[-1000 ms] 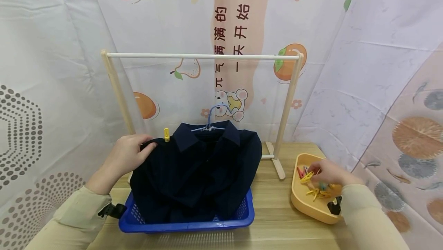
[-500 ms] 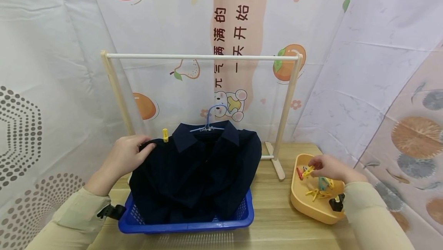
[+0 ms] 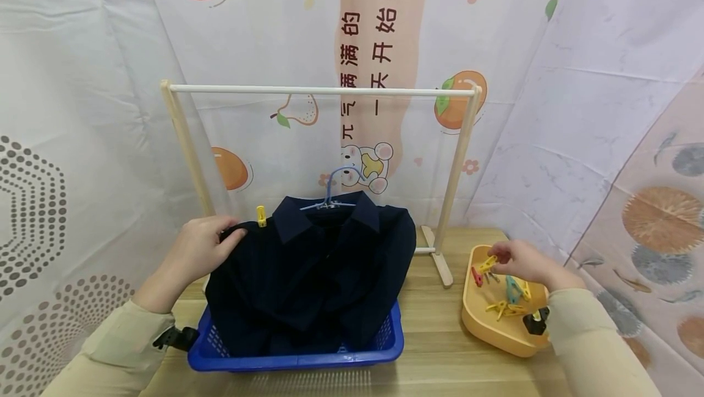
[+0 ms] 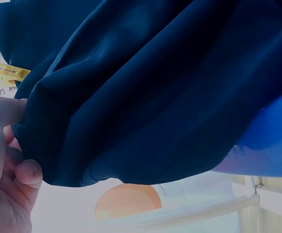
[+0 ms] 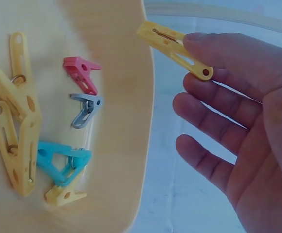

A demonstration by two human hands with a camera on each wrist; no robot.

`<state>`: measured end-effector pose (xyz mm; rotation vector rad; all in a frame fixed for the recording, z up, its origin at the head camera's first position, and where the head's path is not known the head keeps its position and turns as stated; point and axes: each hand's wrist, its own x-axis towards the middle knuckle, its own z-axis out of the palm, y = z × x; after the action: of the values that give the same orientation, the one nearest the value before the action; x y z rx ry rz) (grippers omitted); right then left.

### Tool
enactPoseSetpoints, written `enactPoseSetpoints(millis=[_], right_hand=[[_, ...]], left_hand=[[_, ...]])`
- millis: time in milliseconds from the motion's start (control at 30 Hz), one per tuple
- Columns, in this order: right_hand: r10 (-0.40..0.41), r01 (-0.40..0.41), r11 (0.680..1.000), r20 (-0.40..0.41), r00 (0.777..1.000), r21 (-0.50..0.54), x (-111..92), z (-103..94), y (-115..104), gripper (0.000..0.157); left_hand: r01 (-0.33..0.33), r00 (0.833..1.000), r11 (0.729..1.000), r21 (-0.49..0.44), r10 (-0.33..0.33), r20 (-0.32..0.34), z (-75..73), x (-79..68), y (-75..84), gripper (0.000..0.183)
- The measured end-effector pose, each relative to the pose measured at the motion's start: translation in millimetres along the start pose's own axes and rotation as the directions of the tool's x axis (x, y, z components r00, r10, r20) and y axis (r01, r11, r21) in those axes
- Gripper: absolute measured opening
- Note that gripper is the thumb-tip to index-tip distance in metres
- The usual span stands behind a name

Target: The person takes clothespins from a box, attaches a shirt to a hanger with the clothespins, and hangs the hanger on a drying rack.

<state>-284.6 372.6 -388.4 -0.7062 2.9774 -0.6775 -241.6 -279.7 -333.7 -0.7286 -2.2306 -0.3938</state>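
Backdrop: patterned white curtain [image 3: 264, 36] with fruit prints; wood-grain table [image 3: 434, 317] across the lower frame; white-barred rack [image 3: 275, 88] mid-frame.

Dark shirt [image 3: 302, 275]: lower centre, bunched in a blue basket [image 3: 297, 361]. Cloth looks soft, limp, light to moderate in weight; likely to sag and fold between holds. Best held at the shoulder seam, where the left hand [image 3: 205, 241] pinches it between thumb and fingers.

Yellow clothespin [image 5: 174, 47]: right of frame, above the orange tray [image 3: 495, 341]. Light, stiff plastic, sprung; probably slick, best squeezed by its holed ends. Right hand [image 3: 522, 261] grips it between thumb and forefinger, other fingers loosely spread.

Looks: shirt navy to black, pointed collar, blue hanger [image 3: 329, 190] at the neck, yellow clip [image 3: 261, 217] upright on its left-of-frame shoulder. Held pin slim, metal spring showing.
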Motion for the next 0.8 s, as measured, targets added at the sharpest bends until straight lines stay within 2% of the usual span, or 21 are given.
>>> enactPoseSetpoints(millis=[167,533,800], right_hand=[[0.0,0.0,1.0,-0.03,1.0,-0.008,2.0,-5.1,-3.9,0.034],[-0.063,0.056,0.997,-0.136,0.989,-0.054,6.7,-16.5,-14.0,0.033],[-0.06,0.042,0.995,-0.211,0.976,-0.086,7.1,-22.3,-19.7,0.032]], left_hand=[[-0.009,1.0,1.0,-0.004,0.009,-0.014,-0.3,0.3,-0.3,0.008],[-0.012,1.0,1.0,-0.001,0.012,-0.018,-2.7,0.6,-0.3,0.009],[0.004,1.0,1.0,0.011,-0.004,0.003,-3.8,-0.8,-0.8,0.008]])
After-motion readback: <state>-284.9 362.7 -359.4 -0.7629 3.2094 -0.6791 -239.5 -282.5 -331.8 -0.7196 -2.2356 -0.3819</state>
